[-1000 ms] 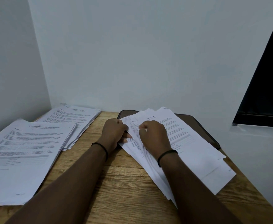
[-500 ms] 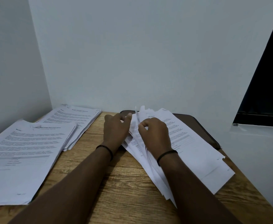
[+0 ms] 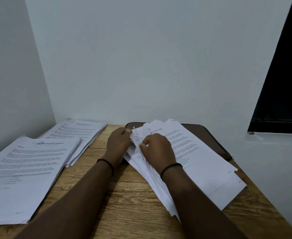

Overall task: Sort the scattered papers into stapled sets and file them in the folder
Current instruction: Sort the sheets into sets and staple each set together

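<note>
Pinching the upper left corners of a fanned paper stack [image 3: 193, 163] with curled fingers, left hand [image 3: 118, 144] and right hand [image 3: 157, 147] side by side, stack lying partly over a dark folder [image 3: 210, 135] on the wooden table [image 3: 124, 204]

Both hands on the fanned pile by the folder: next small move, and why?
Probably lift the sheet corner pinched by the left hand and peel it off the fanned pile, while the right hand pins the rest. The pile lies skewed, partly over the brown folder, and two sorted stacks already wait on the left of the wooden table.
</note>
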